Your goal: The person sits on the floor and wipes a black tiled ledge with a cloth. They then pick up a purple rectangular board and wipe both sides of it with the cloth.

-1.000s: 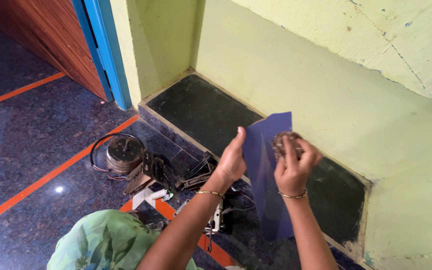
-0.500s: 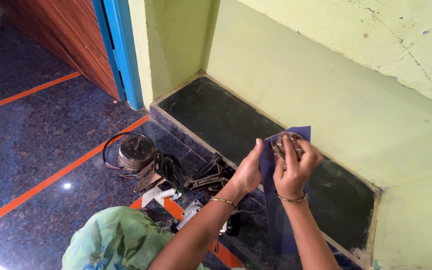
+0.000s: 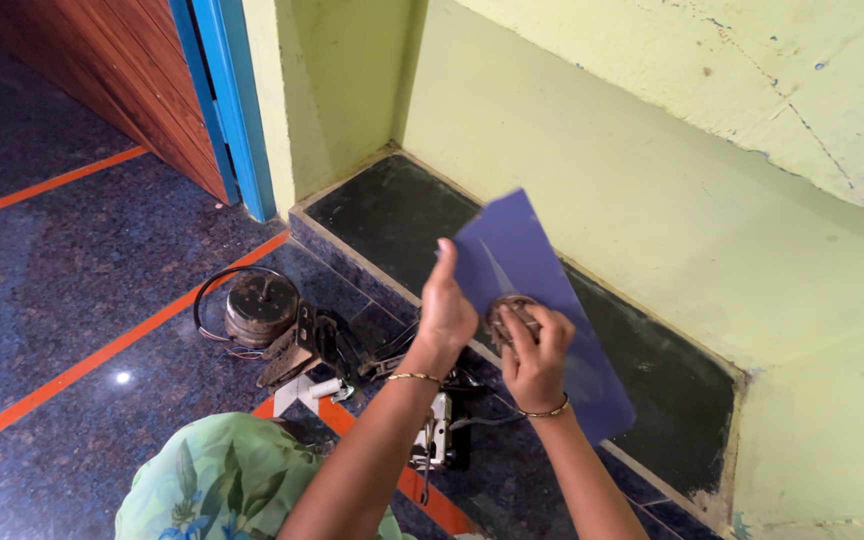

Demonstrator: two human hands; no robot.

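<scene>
Blue sheet [image 3: 542,300]: held above the dark ledge [image 3: 392,215], left hand [image 3: 447,310] pinching its left edge. Right hand [image 3: 534,352]: fingers curled around a brownish round part [image 3: 505,312], possibly a coil, pressed against the sheet. Round motor [image 3: 257,307]: on floor, left of sheet.

Blue-purple sheet [image 3: 512,260] tilted, held aloft, round brown wire coil [image 3: 508,313] against it

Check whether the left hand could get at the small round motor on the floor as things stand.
Probably not yet: the left hand is up, gripping the blue sheet's edge. The round motor lies uncovered on the dark floor further left, so the path looks free.
</scene>
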